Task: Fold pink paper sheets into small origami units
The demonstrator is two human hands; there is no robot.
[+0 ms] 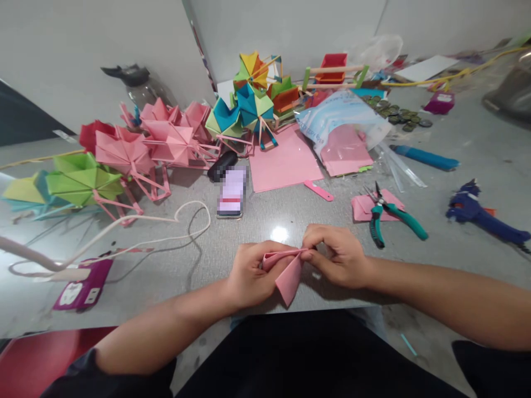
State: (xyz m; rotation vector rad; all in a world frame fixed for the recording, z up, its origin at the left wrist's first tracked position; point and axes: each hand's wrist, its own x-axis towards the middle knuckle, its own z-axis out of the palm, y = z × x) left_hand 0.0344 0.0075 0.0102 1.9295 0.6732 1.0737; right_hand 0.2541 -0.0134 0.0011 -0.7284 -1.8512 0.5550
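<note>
A folded piece of pink paper (290, 281) is held between both hands, just above the table's near edge. My left hand (254, 275) is closed around its left side, with the thumb over a fold. At the paper's narrow right tip, my right hand (334, 255) pinches with thumb and forefinger. One triangular flap hangs down toward me. To the right of my hands, green-handled pliers (376, 216) lie with jaws apart on a small stack of folded pink paper (359, 208). A pink cutter (318, 190) lies beyond my hands, near flat pink sheets (280, 160).
Folded paper models in pink (124, 152) and green (85, 179) stand along the back left. A phone (231, 190) lies mid-table. A white cable (141, 220) loops at left near a purple box (85, 284). A blue glue gun (483, 215) and coins (394, 115) are at right.
</note>
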